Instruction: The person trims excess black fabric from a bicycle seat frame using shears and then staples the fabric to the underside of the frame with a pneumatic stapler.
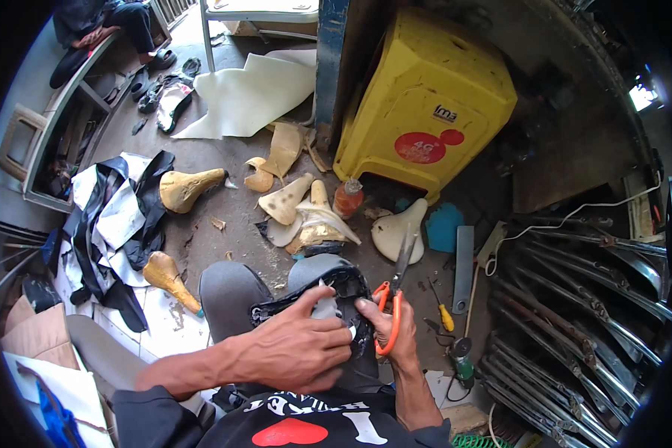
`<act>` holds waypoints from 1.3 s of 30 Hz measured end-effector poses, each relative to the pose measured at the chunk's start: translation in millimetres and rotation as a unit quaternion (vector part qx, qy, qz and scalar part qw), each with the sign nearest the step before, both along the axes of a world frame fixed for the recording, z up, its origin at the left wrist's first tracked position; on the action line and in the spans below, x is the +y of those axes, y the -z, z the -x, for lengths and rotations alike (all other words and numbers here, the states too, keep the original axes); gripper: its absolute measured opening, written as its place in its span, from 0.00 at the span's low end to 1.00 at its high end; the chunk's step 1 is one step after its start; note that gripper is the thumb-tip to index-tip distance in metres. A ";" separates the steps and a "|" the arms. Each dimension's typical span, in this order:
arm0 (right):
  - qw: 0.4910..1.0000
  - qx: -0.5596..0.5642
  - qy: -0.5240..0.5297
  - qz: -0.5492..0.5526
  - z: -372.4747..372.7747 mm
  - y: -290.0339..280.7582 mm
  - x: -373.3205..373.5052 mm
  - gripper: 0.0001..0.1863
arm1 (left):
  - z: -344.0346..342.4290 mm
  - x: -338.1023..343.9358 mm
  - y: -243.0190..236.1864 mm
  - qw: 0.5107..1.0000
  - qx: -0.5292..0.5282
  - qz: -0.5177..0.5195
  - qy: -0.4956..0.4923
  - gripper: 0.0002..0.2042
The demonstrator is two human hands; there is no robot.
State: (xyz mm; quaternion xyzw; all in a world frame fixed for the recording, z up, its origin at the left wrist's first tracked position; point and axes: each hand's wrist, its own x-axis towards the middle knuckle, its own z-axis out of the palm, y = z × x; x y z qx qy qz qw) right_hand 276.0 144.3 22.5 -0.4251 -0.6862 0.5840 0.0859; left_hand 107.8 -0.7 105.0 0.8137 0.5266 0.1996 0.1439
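Across my lap lies a black, glossy, curved piece (349, 287), which looks like a bicycle saddle cover. My left hand (306, 343) is closed over its inner side, fingers curled, with a white piece (325, 307) showing between thumb and fingers. On the other side, my right hand (390, 328) pinches the black rim with its thumb. The same hand holds orange-handled scissors (397, 299), blades pointing away from me. Just beyond my knees sit several worn saddle foams, among them a cream one (285, 200) and a pale one (399, 233).
A yellow plastic stool (433, 104) stands far right, beside an orange bottle (348, 199). A yellow screwdriver (445, 313) and a grey metal bar (464, 269) lie right, near stacked metal tubes (575, 328). Black and white scraps (116, 224) lie left. Another person (108, 26) sits far left.
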 end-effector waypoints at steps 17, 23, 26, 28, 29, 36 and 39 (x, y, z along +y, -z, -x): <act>0.997 0.037 0.057 0.046 -44.5 -14.5 -9.1 0.14 | -29.6 0.5 8.8 0.965 -0.035 0.049 -0.254 0.08; 0.919 -0.028 -0.308 -0.246 -93.9 -60.9 78.3 0.18 | -14.4 3.6 20.3 0.986 -0.075 0.035 -0.148 0.07; 0.829 -0.072 -0.454 -0.319 -76.1 -80.0 107.8 0.19 | -11.8 5.2 19.4 0.986 -0.079 0.035 -0.141 0.08; 0.762 -0.058 -0.539 -0.355 -58.0 -88.7 118.8 0.21 | -13.6 4.6 21.3 0.986 -0.083 0.025 -0.143 0.08; 0.734 -0.085 -0.577 -0.350 -47.9 -91.9 123.4 0.20 | -14.6 3.6 21.1 0.985 -0.086 0.019 -0.147 0.08; 0.651 0.023 -0.675 -0.347 -5.7 -75.4 133.1 0.19 | -20.4 1.3 18.9 0.989 -0.073 -0.001 -0.129 0.07; 0.646 -0.003 -0.692 -0.323 -6.1 -67.5 132.4 0.18 | -22.5 -4.6 25.5 0.988 -0.083 -0.013 -0.128 0.06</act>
